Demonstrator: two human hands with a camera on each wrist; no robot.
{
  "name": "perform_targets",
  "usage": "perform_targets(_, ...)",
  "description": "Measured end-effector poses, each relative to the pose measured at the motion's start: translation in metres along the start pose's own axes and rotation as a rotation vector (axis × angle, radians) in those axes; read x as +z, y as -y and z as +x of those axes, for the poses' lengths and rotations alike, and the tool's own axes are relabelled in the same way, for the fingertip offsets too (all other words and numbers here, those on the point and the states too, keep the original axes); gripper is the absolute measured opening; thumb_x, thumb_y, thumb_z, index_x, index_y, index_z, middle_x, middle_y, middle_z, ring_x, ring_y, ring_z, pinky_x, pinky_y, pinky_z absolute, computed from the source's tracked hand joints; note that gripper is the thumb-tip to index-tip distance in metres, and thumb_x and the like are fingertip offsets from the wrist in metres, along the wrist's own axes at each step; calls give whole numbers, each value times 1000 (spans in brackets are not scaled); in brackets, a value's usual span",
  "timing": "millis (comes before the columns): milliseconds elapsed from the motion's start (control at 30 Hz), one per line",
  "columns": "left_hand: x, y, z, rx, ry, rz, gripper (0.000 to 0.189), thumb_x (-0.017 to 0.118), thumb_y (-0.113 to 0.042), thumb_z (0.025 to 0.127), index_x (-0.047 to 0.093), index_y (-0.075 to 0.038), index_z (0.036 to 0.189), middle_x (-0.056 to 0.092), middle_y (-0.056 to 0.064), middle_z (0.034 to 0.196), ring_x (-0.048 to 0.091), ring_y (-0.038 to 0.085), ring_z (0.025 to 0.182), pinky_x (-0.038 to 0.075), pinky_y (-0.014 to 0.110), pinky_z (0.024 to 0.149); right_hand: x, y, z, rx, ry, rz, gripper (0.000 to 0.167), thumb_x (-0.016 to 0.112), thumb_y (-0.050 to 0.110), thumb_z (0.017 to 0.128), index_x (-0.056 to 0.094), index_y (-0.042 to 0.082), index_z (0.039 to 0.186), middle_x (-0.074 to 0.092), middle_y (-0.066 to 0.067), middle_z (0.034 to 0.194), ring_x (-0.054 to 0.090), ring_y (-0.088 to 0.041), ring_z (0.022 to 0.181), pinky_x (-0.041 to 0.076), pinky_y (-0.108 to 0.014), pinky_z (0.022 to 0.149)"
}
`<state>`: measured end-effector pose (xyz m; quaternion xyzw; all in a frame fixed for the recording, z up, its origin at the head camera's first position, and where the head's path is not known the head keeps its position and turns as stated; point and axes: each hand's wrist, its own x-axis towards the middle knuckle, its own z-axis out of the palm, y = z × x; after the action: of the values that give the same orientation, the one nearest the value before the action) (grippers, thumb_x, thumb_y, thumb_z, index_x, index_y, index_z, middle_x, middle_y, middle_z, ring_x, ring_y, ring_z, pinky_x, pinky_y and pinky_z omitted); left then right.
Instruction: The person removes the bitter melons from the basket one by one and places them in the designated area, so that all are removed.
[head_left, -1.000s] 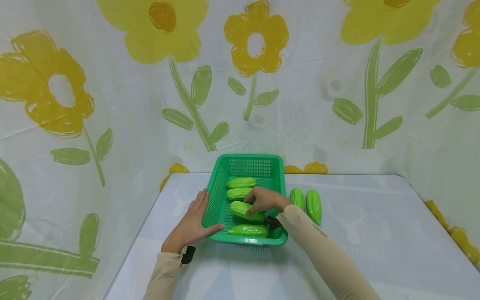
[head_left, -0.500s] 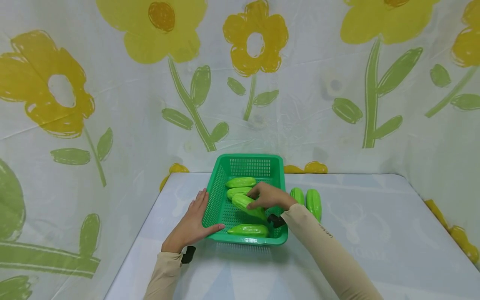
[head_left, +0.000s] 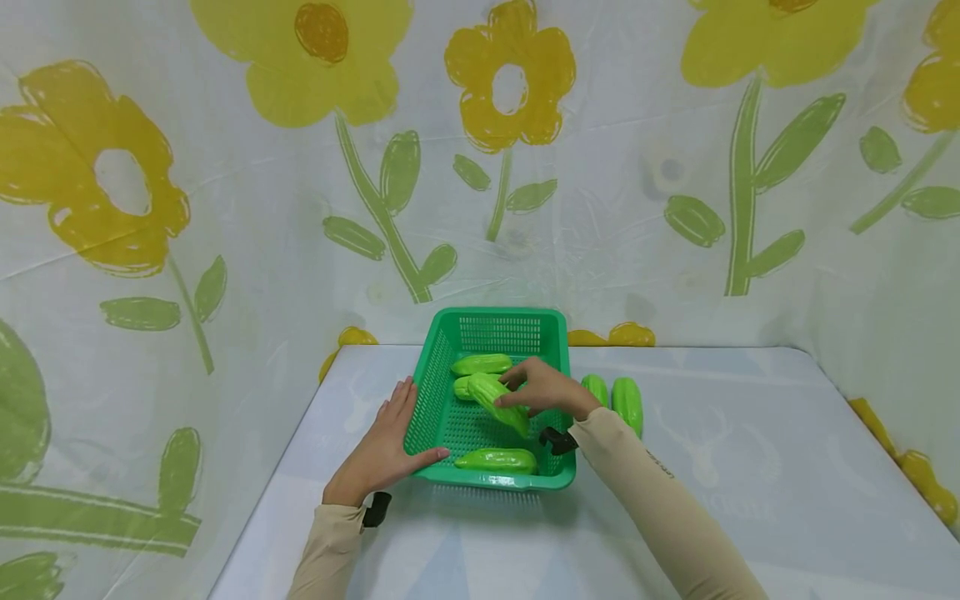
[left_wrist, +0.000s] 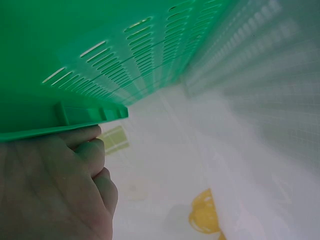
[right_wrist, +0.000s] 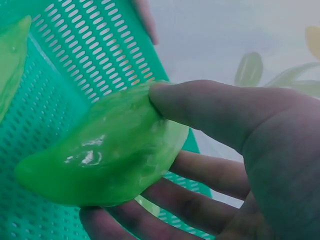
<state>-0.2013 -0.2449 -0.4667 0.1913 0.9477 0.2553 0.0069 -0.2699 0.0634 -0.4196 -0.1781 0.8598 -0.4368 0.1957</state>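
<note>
While the right hand (head_left: pixel 543 387) pinched a glossy, bright green, ridged gourd (head_left: pixel 486 392) between thumb and fingers, the left hand (head_left: pixel 386 442) rested on the rim of a rectangular green plastic basket (head_left: pixel 498 313) with slotted walls. The right grip was narrowed firmly on that gourd, thumb pressed to one side and fingers curled beneath it, as the right wrist view showed. The held gourd was tilted inside the outline of the basket, one end raised toward the far left and the other dropping toward the near right; it partly covered a second green gourd (head_left: pixel 462 389), and whether the two touched could not be told. The left grip was spread wide, fingers straight along the outside of the basket's left wall and thumb across the rim at the near corner. Beyond the covered gourd a third green gourd (head_left: pixel 481 364) lay crosswise, and a fourth green gourd (head_left: pixel 497 461) lay crosswise beside the near wall. Just right of the basket, two more green gourds (head_left: pixel 627 400) lay side by side on the pale, faintly patterned tabletop (head_left: pixel 750 433). Beige sleeves (head_left: pixel 652 492) covered both forearms, and a white backdrop (head_left: pixel 600 225) printed with yellow flowers rose behind.
</note>
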Motion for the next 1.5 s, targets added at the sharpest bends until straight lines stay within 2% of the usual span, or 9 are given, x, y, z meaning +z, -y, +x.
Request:
perform_targets(233, 0, 0, -1, -5, -9, -1, 119, 69, -68, 87, 7, -4, 167, 3, 11, 177, 2, 33, 165, 11, 59, 133, 0, 0, 0, -4, -23, 69, 56, 79, 28, 93, 64, 0, 139, 64, -25, 137, 74, -24, 99, 67, -40, 71)
perform_targets(500, 1, 0, 0, -11, 11, 3, 119, 67, -69, 88, 5, -4, 166, 0, 10, 177, 1, 34, 164, 11, 61, 132, -1, 4, -9, 7, -47, 140, 60, 76, 28, 95, 59, -1, 143, 63, -25, 137, 74, -23, 94, 66, -49, 80)
perform_targets(867, 4, 1, -1, 3, -12, 0, 119, 68, -68, 88, 5, -4, 166, 3, 14, 176, 3, 35, 164, 11, 60, 132, -1, -5, -10, 37, -100, 223, 62, 78, 32, 94, 59, 2, 145, 62, -24, 136, 74, -25, 102, 66, -50, 81)
perform_targets(1000, 5, 1, -2, 5, -15, -7, 119, 68, -67, 88, 5, -5, 167, 3, 13, 176, 3, 35, 164, 11, 60, 132, -3, -6, -12, 44, -109, 242, 64, 77, 35, 94, 58, 3, 145, 61, -22, 139, 73, -24, 104, 66, -47, 81)
perform_targets(1300, 5, 3, -4, 8, -13, -4, 118, 68, -66, 88, 5, -4, 166, 3, 12, 177, 3, 34, 164, 11, 59, 132, -7, -4, -17, 63, -119, 285, 66, 76, 38, 95, 55, 3, 147, 60, -24, 143, 73, -24, 105, 65, -50, 86)
perform_targets(1500, 2, -1, -5, 5, -11, -8, 119, 68, -67, 88, 5, -4, 166, 1, 11, 177, 3, 33, 164, 11, 58, 133, -10, -2, -21, 80, -134, 317, 66, 75, 35, 96, 53, 3, 149, 57, -24, 145, 71, -25, 107, 67, -42, 81)
